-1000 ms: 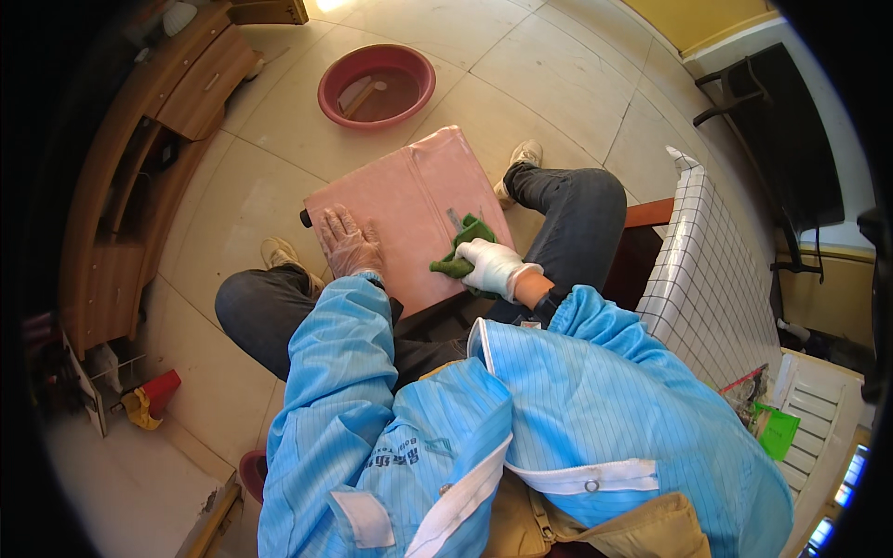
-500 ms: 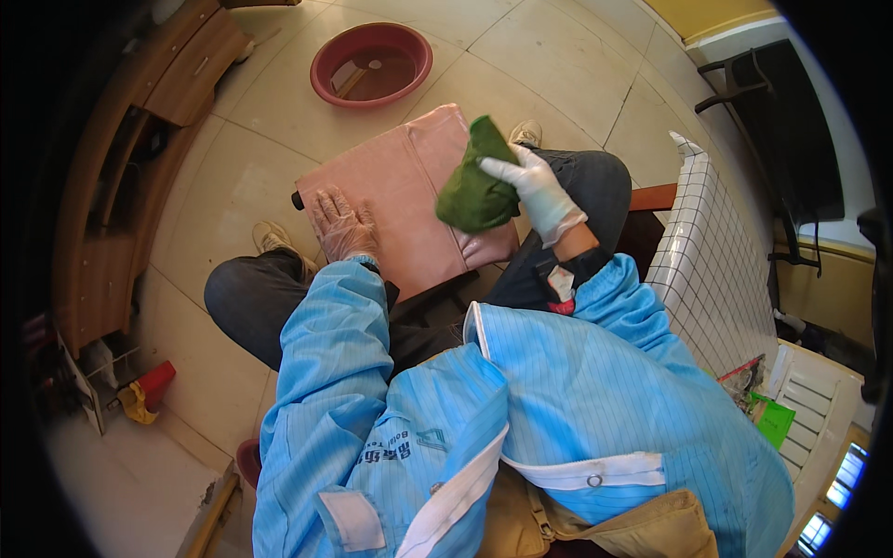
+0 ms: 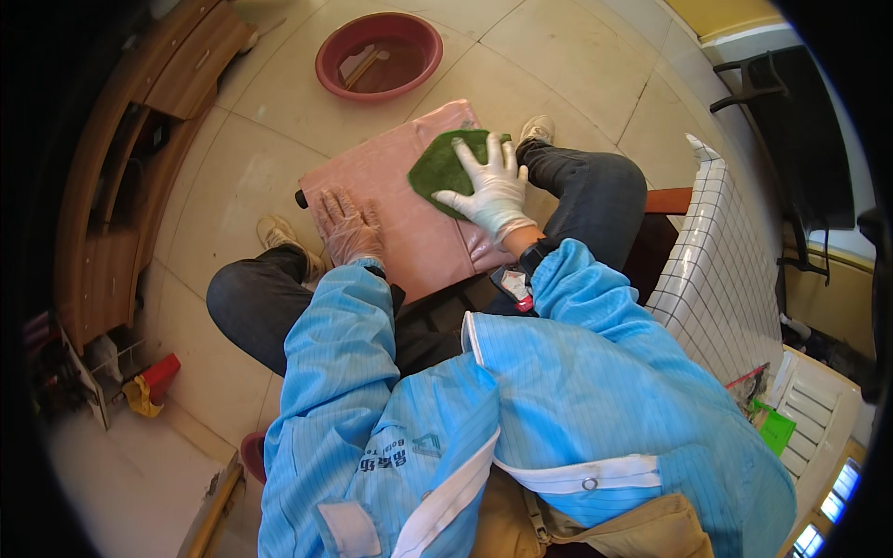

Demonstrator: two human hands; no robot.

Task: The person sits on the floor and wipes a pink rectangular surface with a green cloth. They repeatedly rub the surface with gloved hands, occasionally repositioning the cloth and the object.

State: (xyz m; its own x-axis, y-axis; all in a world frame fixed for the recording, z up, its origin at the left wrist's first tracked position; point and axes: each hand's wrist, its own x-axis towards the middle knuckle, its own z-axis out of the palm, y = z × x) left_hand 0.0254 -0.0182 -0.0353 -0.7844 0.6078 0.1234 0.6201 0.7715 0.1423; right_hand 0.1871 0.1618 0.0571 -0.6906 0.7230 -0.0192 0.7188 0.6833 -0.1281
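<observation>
Between the person's dark-trousered knees [image 3: 605, 191] lies a pink, four-cornered panel [image 3: 409, 242] with a smooth, leather-like covering; no lettering can be made out on it. A raised seam runs from its far edge to its near edge, closer to the right side, and the covering is puckered at the near right corner. A short black cylindrical knob [image 3: 300, 199] juts out at the far left corner.

Writing does show on the striped light-blue smock [image 3: 605, 400]: dark printed characters and letters [image 3: 381, 456] on the chest, partly lost in folds, with a plain white rectangular patch [image 3: 349, 530] below them. Near the right wrist, which wears a black band [image 3: 537, 256], is a small white-and-red tag [image 3: 513, 285] whose print is too small to read.

By the panel's left edge, the left hand [image 3: 349, 226], in a clear plastic glove, rests palm down with fingers slightly parted. Toward the far right corner, a dark green, flattened cloth [image 3: 433, 172] lies on the pink covering; the right hand [image 3: 495, 186], in a whitish thin glove, is laid over it with fingers spread wide.

Beyond the far edge, a round dark-red plastic basin [image 3: 381, 96] stands on the beige tiled floor [image 3: 549, 70].
</observation>
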